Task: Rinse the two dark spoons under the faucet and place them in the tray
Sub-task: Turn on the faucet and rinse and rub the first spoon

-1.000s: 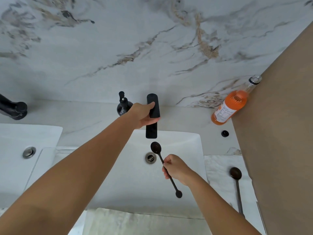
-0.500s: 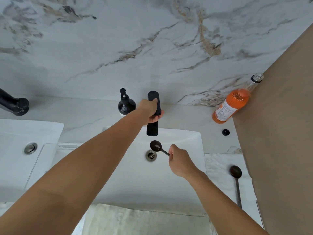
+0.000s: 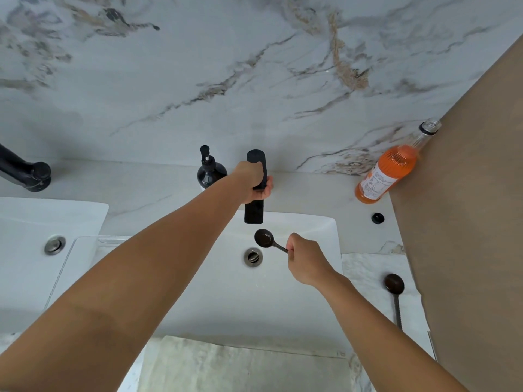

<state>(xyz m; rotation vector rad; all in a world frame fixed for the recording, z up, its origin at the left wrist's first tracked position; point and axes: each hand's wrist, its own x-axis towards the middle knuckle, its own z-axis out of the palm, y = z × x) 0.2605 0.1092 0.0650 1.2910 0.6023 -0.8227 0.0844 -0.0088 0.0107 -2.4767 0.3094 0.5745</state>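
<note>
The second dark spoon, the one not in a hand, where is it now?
In the head view, the second spoon lies at the right, on the pale cloth beside the sink, near the brown wall.

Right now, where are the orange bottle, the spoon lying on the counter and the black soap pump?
Orange bottle (image 3: 390, 171), head view, orange body.
Dark counter spoon (image 3: 394, 283), head view, bowl.
Black soap pump (image 3: 210, 174), head view, round body.

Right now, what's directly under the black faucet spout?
Under the faucet, the right hand holds a dark spoon over the white sink, near its drain. The left hand covers the faucet's handle.
</note>
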